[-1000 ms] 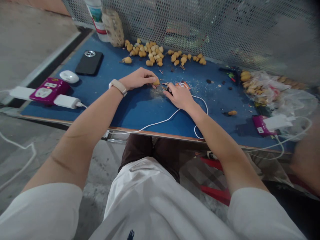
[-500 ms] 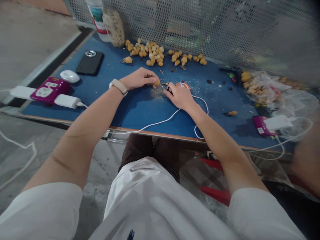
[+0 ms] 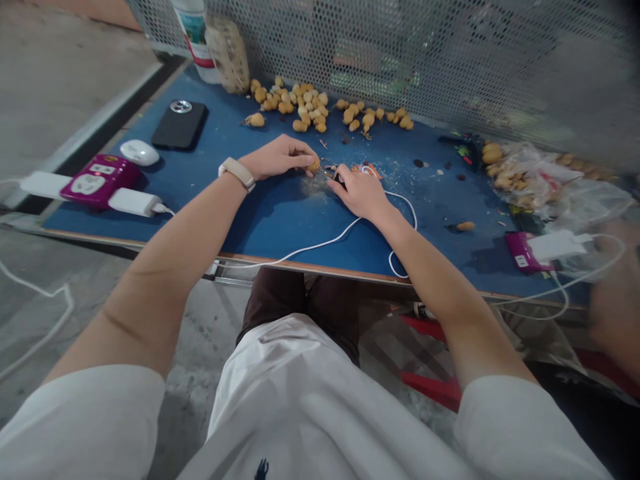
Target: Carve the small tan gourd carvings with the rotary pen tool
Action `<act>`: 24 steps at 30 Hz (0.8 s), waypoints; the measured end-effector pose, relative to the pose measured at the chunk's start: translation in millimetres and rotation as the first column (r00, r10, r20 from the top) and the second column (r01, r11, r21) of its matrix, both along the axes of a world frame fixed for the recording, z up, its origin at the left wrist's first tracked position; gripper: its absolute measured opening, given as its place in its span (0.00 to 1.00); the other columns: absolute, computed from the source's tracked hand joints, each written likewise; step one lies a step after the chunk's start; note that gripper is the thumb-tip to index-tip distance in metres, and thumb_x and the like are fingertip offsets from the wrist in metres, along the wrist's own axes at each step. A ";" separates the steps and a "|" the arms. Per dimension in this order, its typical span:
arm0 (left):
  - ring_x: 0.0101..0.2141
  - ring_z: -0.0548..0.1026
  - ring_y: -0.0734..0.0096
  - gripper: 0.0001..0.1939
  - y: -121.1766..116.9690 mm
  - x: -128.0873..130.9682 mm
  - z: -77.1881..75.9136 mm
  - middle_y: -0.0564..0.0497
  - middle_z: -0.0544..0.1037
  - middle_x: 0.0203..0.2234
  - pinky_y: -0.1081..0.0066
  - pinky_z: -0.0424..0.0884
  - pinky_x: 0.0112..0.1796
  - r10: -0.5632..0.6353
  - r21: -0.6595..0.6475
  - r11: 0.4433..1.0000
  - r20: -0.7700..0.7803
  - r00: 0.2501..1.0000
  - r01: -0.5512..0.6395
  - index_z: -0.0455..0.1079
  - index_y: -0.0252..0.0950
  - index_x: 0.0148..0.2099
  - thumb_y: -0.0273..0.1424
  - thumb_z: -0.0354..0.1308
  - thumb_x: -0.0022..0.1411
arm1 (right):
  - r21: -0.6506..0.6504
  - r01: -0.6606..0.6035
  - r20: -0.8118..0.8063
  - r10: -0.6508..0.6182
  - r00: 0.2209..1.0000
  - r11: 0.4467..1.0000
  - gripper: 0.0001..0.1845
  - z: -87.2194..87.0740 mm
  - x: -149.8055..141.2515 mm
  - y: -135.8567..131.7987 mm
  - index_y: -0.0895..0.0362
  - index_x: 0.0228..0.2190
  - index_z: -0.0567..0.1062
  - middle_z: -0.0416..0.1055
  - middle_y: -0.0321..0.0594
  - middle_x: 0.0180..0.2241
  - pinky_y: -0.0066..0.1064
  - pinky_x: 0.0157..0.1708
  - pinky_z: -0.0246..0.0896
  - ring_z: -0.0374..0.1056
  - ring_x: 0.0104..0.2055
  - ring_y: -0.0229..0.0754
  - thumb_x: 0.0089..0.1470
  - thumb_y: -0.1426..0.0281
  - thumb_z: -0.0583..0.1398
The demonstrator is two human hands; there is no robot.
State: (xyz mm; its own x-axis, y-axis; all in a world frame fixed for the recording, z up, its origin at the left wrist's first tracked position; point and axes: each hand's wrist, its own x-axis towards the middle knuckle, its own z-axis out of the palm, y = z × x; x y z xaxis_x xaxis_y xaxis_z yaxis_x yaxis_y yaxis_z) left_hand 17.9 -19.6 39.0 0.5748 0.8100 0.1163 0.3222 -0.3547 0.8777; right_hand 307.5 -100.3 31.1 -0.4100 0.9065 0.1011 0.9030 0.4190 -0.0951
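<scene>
My left hand is closed in a pinch on a small yellowish gourd held just over the blue tabletop. To its right, my right hand grips a slim pen-like tool whose thin tip points at the gourd. Most of the tool is hidden by my fingers, so its exact kind cannot be made out. A white cable passes under my right wrist and loops on the table. Pale dust lies below the gourd, and an orange item lies partly behind my right hand.
Several small gourds lie along the perforated metal panel. A phone, purple power adapter, jar and bottle stand left. Rightward are plastic bags, another purple adapter and another person's blurred arm.
The tool's tip and my right fingers have shifted very slightly. The other person's arm at the right edge has moved a little; the gourd stays in my left hand.
</scene>
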 end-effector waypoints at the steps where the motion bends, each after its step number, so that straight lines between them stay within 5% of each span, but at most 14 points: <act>1: 0.54 0.94 0.47 0.18 0.1 -0.1 0.4 0.42 0.96 0.44 0.55 0.89 0.65 -0.003 -0.002 1.000 -0.008 1.000 0.003 0.96 0.42 0.53 0.50 0.81 0.74 | 0.003 0.001 -0.001 -0.001 1.000 1.000 0.39 -0.9 0.5 0.6 0.53 0.75 0.78 0.90 0.59 0.56 0.53 0.58 0.74 0.83 0.58 0.71 0.91 0.41 0.45; 8: 0.55 0.93 0.47 0.17 1.8 -0.3 -0.5 0.40 0.95 0.44 0.54 0.87 0.65 -0.011 -0.020 1.000 0.009 1.000 0.012 0.94 0.41 0.54 0.47 0.81 0.74 | 0.017 0.005 -0.028 -0.004 1.000 1.000 0.39 -3.6 3.2 3.5 0.52 0.74 0.78 0.90 0.57 0.54 0.52 0.58 0.72 0.83 0.56 0.69 0.91 0.39 0.46; 17: 0.58 0.94 0.45 0.23 1.4 1.0 -6.7 0.40 0.95 0.47 0.58 0.85 0.62 -0.038 -0.043 0.998 0.016 0.999 0.039 0.92 0.39 0.61 0.48 0.82 0.74 | -0.023 0.012 -0.213 -0.017 0.977 1.000 0.53 11.5 13.1 -0.3 0.49 0.74 0.80 0.86 0.53 0.45 0.54 0.55 0.72 0.82 0.51 0.69 0.87 0.31 0.33; 24: 0.58 0.94 0.43 0.22 2.5 -2.0 -7.0 0.41 0.96 0.50 0.54 0.86 0.62 -0.088 -0.045 0.995 0.016 0.996 0.089 0.94 0.41 0.60 0.47 0.83 0.72 | -0.031 0.007 -0.128 -0.011 0.992 0.999 0.57 12.1 16.1 -0.3 0.51 0.72 0.82 0.87 0.58 0.49 0.55 0.58 0.72 0.82 0.53 0.70 0.86 0.30 0.32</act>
